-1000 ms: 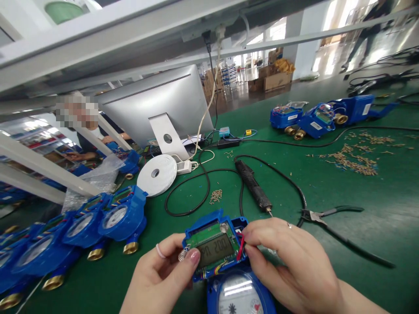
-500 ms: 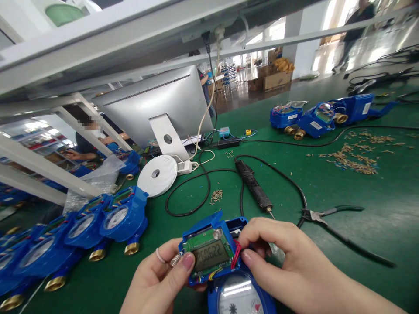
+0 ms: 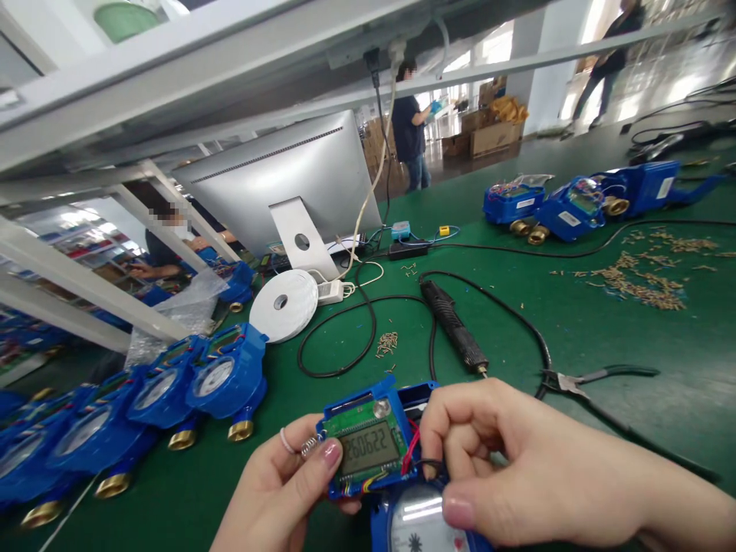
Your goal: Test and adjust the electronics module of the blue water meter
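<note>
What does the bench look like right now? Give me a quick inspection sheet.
Surface: green bench mat, scattered with small tan offcuts.
Job's things: blue water meter, cover off, green circuit board with lit display on top.
Clutter: row of blue meters at left, more meters at far right, white tape roll, pliers, small pile of pins.
Hands: left hand steadies the board's left edge; right hand pinches the red wires.
Cables: black lead looped from the soldering iron.
Surroundings: monitor back, frame rails, people working beyond.
</note>
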Demonstrator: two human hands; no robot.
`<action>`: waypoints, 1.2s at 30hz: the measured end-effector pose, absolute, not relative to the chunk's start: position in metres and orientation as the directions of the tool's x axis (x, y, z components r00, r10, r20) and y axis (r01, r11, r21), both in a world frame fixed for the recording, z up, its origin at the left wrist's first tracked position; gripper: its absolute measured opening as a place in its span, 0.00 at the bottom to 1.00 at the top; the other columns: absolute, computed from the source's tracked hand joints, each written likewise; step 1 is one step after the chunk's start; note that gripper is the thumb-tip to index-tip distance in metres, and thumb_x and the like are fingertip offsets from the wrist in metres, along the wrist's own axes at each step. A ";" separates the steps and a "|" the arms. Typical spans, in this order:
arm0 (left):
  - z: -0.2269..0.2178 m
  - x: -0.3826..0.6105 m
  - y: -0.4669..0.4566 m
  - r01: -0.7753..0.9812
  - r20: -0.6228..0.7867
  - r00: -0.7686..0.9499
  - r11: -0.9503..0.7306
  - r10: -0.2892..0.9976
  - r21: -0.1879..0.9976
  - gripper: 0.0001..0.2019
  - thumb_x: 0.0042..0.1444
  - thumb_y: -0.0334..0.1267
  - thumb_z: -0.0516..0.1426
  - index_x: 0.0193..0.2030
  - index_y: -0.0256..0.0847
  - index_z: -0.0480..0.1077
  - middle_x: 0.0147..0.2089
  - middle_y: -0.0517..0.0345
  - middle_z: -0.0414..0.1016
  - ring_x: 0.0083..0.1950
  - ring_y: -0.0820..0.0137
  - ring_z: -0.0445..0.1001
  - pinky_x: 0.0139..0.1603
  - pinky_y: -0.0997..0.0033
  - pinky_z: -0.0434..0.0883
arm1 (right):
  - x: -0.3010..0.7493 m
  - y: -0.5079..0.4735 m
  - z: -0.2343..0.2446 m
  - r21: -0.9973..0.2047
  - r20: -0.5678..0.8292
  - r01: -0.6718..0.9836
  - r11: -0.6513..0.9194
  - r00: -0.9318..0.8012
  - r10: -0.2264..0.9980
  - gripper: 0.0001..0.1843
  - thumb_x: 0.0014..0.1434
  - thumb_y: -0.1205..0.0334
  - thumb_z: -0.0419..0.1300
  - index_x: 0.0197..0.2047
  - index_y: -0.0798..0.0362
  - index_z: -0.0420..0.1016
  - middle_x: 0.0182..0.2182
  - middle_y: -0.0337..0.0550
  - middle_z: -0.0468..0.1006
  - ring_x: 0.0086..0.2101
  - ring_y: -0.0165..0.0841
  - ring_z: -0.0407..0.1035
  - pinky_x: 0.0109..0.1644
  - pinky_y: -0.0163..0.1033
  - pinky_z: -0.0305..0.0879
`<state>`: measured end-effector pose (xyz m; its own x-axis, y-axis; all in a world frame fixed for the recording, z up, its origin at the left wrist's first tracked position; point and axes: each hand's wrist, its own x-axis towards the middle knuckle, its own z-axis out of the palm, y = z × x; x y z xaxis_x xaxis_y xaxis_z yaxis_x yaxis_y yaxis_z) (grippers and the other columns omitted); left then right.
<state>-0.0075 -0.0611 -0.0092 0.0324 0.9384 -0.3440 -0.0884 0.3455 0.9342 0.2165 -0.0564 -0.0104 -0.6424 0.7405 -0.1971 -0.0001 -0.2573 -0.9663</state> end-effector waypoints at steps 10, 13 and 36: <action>-0.011 -0.009 -0.059 -0.120 -0.393 0.149 0.411 0.908 0.904 0.13 0.45 0.42 0.67 0.34 0.35 0.75 0.27 0.53 0.76 0.22 0.75 0.67 0.20 0.79 0.68 | 0.208 -0.052 -0.019 -0.662 0.419 0.425 0.617 -0.474 0.775 0.09 0.55 0.72 0.52 0.31 0.55 0.73 0.24 0.37 0.71 0.24 0.26 0.63 0.29 0.33 0.53; -0.012 -0.010 -0.059 -0.104 -0.422 0.140 0.437 0.896 0.893 0.14 0.46 0.43 0.67 0.34 0.35 0.75 0.26 0.54 0.75 0.21 0.75 0.68 0.19 0.79 0.67 | 0.208 -0.052 -0.022 -0.870 0.293 0.253 0.423 -0.424 0.857 0.05 0.54 0.70 0.54 0.29 0.56 0.70 0.20 0.35 0.68 0.21 0.24 0.61 0.25 0.30 0.52; -0.007 -0.007 -0.058 -0.073 -0.343 0.017 0.343 0.939 0.936 0.18 0.35 0.44 0.71 0.32 0.38 0.77 0.25 0.57 0.76 0.23 0.72 0.69 0.18 0.79 0.67 | 0.220 -0.036 -0.010 -0.785 -0.271 0.028 -0.619 -0.914 0.303 0.21 0.59 0.48 0.58 0.29 0.61 0.72 0.19 0.43 0.76 0.13 0.24 0.67 0.16 0.23 0.61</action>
<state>-0.0065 -0.0582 -0.0071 0.0167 0.9392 -0.3431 -0.0733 0.3434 0.9363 0.2199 -0.0363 -0.0097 -0.9135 0.3032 -0.2711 0.0275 -0.6190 -0.7849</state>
